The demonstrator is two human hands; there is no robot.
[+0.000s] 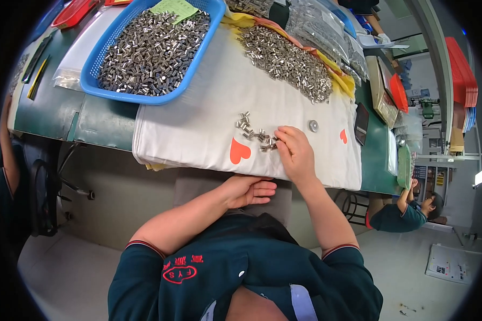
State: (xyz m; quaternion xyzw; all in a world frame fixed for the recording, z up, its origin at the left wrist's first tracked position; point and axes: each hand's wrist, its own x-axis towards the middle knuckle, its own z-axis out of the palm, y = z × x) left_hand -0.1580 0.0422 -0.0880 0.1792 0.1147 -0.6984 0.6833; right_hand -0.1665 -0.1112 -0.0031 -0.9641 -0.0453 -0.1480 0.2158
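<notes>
Small shiny metal cylinders (261, 135) lie in a loose cluster on a white cloth (198, 134) near the table's front edge. My right hand (296, 152) rests at the right end of this cluster. Its fingers are bent down to the cloth and touch the nearest cylinders, with thumb and forefinger apart. Just below the cloth's front edge is my left hand (250, 191), palm turned up and fingers stretched out, holding nothing I can see. A large heap of similar cylinders (286, 59) lies farther back on the cloth. A round silvery piece (313, 125) sits right of my right hand.
A blue basket (139, 98) full of metal cylinders stands at the back left, with a yellow-green paper in it. Plastic bags (318, 27) of parts lie at the far right. A dark phone (361, 124) is near the right edge. A person (404, 216) sits farther right.
</notes>
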